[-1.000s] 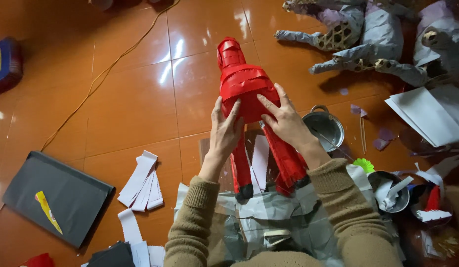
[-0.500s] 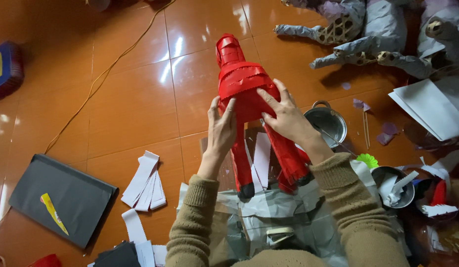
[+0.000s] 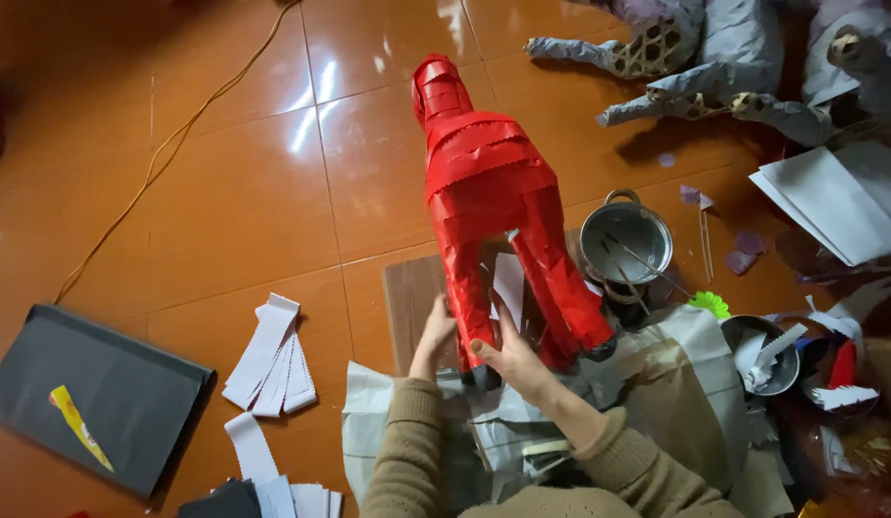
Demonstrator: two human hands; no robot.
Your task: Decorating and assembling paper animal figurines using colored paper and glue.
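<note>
A red paper-covered animal figure [image 3: 488, 187] lies on its side above a brown board [image 3: 412, 302], head pointing away from me, legs toward me. My left hand [image 3: 434, 336] touches the near left leg from the left side. My right hand [image 3: 512, 360] grips the lower end of that same leg near its black foot. A white paper strip [image 3: 509, 288] hangs between the legs. Both sleeves are olive knit.
A small metal pot [image 3: 626, 240] with sticks stands right of the figure, a second bowl [image 3: 762, 350] further right. White paper strips [image 3: 271, 355] lie at left beside a dark folder [image 3: 100, 398]. Grey paper animal frames [image 3: 714, 67] lie at top right. A cord [image 3: 177, 153] crosses the orange tiles.
Both hands slid down from the figure's body to its near legs. The figure's body is now uncovered and the view has shifted slightly.
</note>
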